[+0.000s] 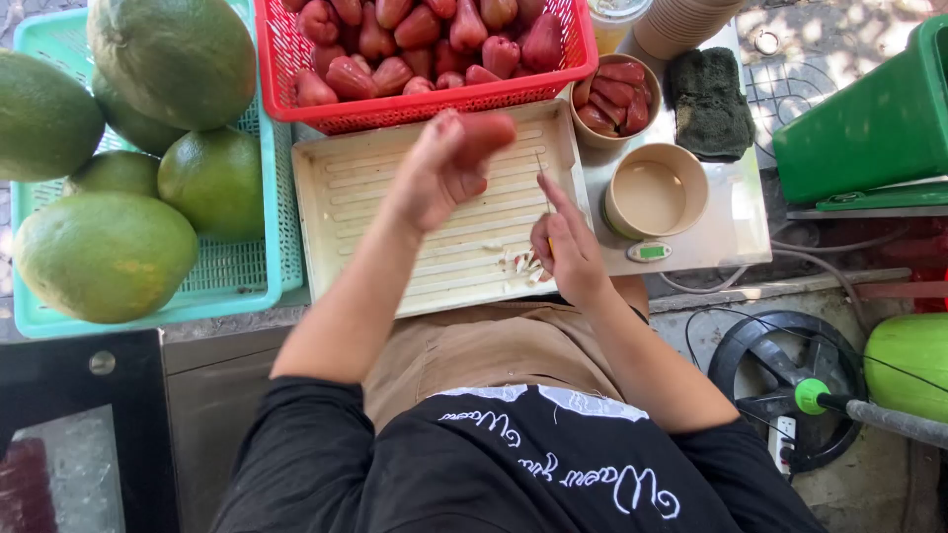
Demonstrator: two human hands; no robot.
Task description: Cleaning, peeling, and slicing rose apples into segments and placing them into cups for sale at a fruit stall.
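**Rose apples being trimmed over a cream tray**

Left hand [444, 170] raised above the ribbed cream tray [355, 197], fingers curled round one red rose apple [486, 133]. Fruit is blurred; its long axis seems to run roughly left to right across the view, free end toward the right, sticking out past the fingertips. Which end is stem, cannot tell.

Right hand [571, 252] low at the tray's near right corner, closed on a thin knife [542, 178], blade pointing away from the person, toward the red basket [425, 104]. Index finger stretched along it.

Progress, as I judge it: early to middle. One paper cup [617, 94] beside the tray holds cut red pieces, nearly full. A second cup [654, 192] sits empty on a small white scale [726, 232]. A few pale trimmings [523, 262] lie on the tray just beside the right hand. The red basket is piled with whole fruit, so most is left.

Around: teal basket [247, 276] of large green pomelos [104, 257] to the left, dark cloth [709, 104] and a stack of cups [681, 25] at top right.
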